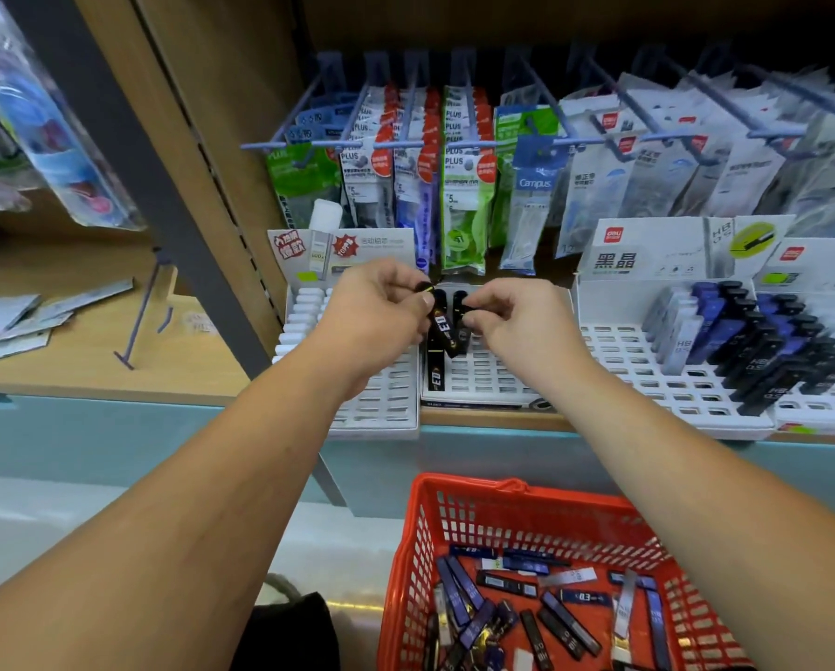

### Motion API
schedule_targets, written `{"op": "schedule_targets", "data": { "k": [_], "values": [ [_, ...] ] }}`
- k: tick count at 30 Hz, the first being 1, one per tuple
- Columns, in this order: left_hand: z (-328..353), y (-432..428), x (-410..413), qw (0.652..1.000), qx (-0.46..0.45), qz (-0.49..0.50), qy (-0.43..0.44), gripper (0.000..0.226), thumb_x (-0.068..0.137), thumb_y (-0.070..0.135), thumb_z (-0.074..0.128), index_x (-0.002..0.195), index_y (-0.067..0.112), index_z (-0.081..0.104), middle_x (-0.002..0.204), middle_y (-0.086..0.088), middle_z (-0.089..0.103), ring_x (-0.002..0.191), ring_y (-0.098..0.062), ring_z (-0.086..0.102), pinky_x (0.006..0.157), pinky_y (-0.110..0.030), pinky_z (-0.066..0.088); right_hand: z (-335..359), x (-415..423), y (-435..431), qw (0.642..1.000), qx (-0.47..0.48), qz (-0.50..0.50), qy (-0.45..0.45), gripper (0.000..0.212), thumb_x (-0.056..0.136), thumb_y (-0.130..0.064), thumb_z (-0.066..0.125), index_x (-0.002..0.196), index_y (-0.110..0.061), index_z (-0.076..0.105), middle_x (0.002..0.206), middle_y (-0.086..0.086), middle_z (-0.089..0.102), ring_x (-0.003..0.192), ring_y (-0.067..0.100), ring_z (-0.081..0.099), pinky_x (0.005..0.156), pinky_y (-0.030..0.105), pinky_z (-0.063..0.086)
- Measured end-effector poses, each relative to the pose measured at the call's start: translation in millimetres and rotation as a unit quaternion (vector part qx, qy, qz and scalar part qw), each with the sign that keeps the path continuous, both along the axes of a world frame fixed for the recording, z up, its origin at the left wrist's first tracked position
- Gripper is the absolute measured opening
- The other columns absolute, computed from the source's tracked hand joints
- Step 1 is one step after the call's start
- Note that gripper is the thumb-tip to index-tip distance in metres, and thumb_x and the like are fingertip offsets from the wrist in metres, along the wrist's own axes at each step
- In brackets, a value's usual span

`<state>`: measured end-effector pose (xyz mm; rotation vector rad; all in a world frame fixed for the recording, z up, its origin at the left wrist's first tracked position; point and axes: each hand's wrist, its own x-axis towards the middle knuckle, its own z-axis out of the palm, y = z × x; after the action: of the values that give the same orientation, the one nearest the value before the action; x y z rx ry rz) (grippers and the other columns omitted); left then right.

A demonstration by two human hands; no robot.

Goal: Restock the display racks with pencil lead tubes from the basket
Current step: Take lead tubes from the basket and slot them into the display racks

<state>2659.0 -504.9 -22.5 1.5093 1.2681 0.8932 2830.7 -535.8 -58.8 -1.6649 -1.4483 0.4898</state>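
**A:** Where are the hands working?

**B:** Both are hovering over the middle rack (493, 375), at its back-left corner. The left hand (381, 312) is curling its fingers round a small bunch of black tubes (447, 334), with the thumb pressing near a cap. The right hand (517, 324) is pinching the top of a single black tube (461, 302), which is touching that bunch.

**A:** Is anything sitting in the middle rack itself?

**B:** One lone tube (435, 375) is lying along its left edge.

**A:** And the remaining stock?

**B:** The red basket (517, 491) is sitting below the middle rack, nearer the person, with loose tubes (558, 622) lying jumbled on its bottom. Just left of the middle rack, a left rack (381, 404) is holding white tubes (304, 307). Just to its right, a right rack (623, 351) is holding blue and black tubes (754, 341). Behind and above the middle rack, packets (456, 186) are hanging on hooks.
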Motion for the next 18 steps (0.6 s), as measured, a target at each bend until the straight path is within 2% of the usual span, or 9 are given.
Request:
{"op": "schedule_targets", "data": {
  "k": [2, 4, 7, 9, 12, 16, 18],
  "values": [
    [1.7, -0.6, -0.7, 1.000, -0.001, 0.010, -0.019, 0.010, 0.099, 0.002, 0.065, 0.104, 0.010, 0.064, 0.074, -0.007, 0.068, 0.065, -0.014, 0.067, 0.066, -0.028, 0.061, 0.4, -1.6, 0.9, 1.000, 0.001, 0.012, -0.006, 0.015, 0.089, -0.009, 0.076, 0.101, -0.018, 0.081, 0.080, -0.018, 0.068, 0.078, -0.005, 0.063, 0.081, 0.013, 0.050],
    [2.5, -1.6, -1.7, 1.000, 0.018, 0.008, -0.008, 0.013, 0.098, 0.001, 0.066, 0.107, 0.009, 0.063, 0.074, -0.009, 0.068, 0.065, -0.015, 0.067, 0.066, -0.028, 0.061, -0.1, -5.0, 1.5, 0.999, 0.004, 0.027, -0.032, 0.017, 0.090, -0.007, 0.075, 0.101, -0.017, 0.081, 0.084, -0.013, 0.070, 0.082, 0.002, 0.064, 0.087, 0.018, 0.049],
    [-0.5, -2.2, -1.5, 0.999, 0.046, -0.003, 0.021, 0.017, 0.095, 0.001, 0.069, 0.100, 0.016, 0.065, 0.078, -0.014, 0.071, 0.069, -0.021, 0.070, 0.077, -0.039, 0.063, -0.2, -4.8, 4.0, 0.997, 0.020, 0.023, -0.077, 0.018, 0.090, -0.003, 0.073, 0.101, -0.015, 0.081, 0.094, -0.002, 0.076, 0.087, 0.008, 0.065, 0.090, 0.022, 0.050],
    [-1.5, -2.3, -0.6, 0.997, 0.059, -0.007, 0.039, 0.019, 0.095, 0.003, 0.070, 0.097, 0.022, 0.066, 0.087, -0.020, 0.072, 0.079, -0.031, 0.073, 0.083, -0.047, 0.063, -0.5, -0.9, 6.3, 0.998, 0.015, 0.014, -0.062, 0.016, 0.089, -0.005, 0.075, 0.098, -0.016, 0.081, 0.094, -0.001, 0.077, 0.087, 0.011, 0.069, 0.092, 0.028, 0.054],
    [-1.8, -3.7, 1.5, 0.996, 0.069, -0.018, 0.056, 0.017, 0.095, 0.006, 0.071, 0.100, 0.021, 0.067, 0.092, -0.021, 0.072, 0.088, -0.035, 0.072, 0.086, -0.048, 0.062, -0.7, 2.8, 7.0, 0.999, 0.001, 0.023, -0.030, 0.013, 0.087, -0.008, 0.078, 0.094, -0.019, 0.080, 0.089, -0.005, 0.076, 0.088, 0.013, 0.071, 0.091, 0.033, 0.056],
    [-2.1, -2.3, 3.4, 0.995, 0.088, -0.011, 0.050, 0.019, 0.095, 0.005, 0.071, 0.096, 0.024, 0.067, 0.089, -0.018, 0.071, 0.083, -0.034, 0.072, 0.084, -0.049, 0.062, -0.2, 2.2, 5.2, 0.998, -0.005, 0.051, -0.035, 0.012, 0.089, -0.008, 0.076, 0.091, -0.020, 0.077, 0.085, -0.009, 0.073, 0.085, 0.012, 0.069, 0.086, 0.029, 0.056],
    [-2.5, -0.5, 3.3, 0.995, 0.095, -0.007, 0.038, 0.022, 0.094, 0.005, 0.071, 0.094, 0.026, 0.067, 0.082, -0.011, 0.069, 0.073, -0.025, 0.069, 0.081, -0.047, 0.063, -0.6, 3.0, 5.7, 0.998, -0.004, 0.052, -0.044, 0.010, 0.090, -0.006, 0.074, 0.093, -0.016, 0.075, 0.086, -0.005, 0.073, 0.086, 0.016, 0.069, 0.087, 0.032, 0.056]
  ]
}}
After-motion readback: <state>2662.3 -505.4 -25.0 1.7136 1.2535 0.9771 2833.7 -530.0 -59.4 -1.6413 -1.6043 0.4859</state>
